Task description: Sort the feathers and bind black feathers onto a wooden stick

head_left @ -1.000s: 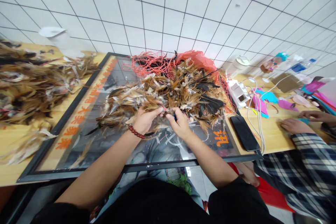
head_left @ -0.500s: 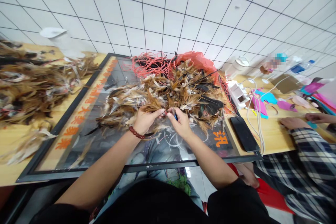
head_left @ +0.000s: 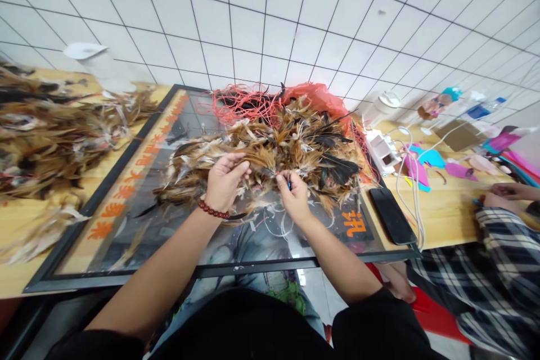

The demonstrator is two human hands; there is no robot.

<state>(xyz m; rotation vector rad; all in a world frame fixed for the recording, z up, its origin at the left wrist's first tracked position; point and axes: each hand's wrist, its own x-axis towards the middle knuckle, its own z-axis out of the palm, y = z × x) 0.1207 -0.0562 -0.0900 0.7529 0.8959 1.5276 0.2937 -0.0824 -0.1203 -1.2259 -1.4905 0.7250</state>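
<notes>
My left hand (head_left: 224, 184), with a dark red bead bracelet on its wrist, closes thumb against fingers on the tips of a brown feather bunch (head_left: 260, 158). The other end of this bunch, where a bit of red shows, is pinched by my right hand (head_left: 294, 196). A small blue object (head_left: 289, 184), too small to name, shows among the right fingers. Around and beyond both hands spreads a pile of brown, white and black feathers (head_left: 202, 152). It lies on a black-framed glass panel (head_left: 169, 256) with orange characters.
Red strings (head_left: 248, 102) and a red plastic bag (head_left: 314, 95) lie behind the pile. More feathers (head_left: 54, 140) cover the left table. At right are a phone (head_left: 392, 215), a white power strip (head_left: 382, 151), cables, coloured pieces, and a person in a plaid sleeve (head_left: 504, 236).
My left hand has moved left and up from the pinch point onto the feather tips. My right hand has shifted slightly right. The neighbour's hands have drawn back to the right.
</notes>
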